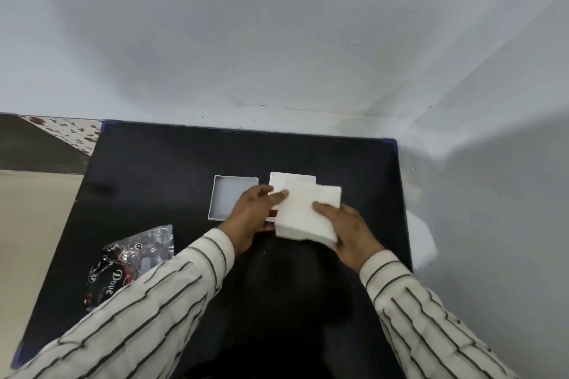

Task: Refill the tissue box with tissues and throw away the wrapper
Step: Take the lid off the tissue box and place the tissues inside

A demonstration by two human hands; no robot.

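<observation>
A thick white stack of tissues (pixel 308 212) is held between both hands just above the black table (pixel 154 163). My left hand (pixel 252 218) grips its left edge, fingers on top. My right hand (pixel 348 231) grips its near right corner. Behind the stack lies a white square box part (pixel 292 178), mostly covered by the tissues. To its left an open white square box part (pixel 231 197) lies with its hollow side up, nothing in it. The clear plastic wrapper (pixel 132 258) with dark print lies on the table at the near left.
The table stands in a corner, with a pale wall (pixel 277 40) behind it and another on the right. Left of the table I see beige floor (pixel 30 224) and a patterned tile strip.
</observation>
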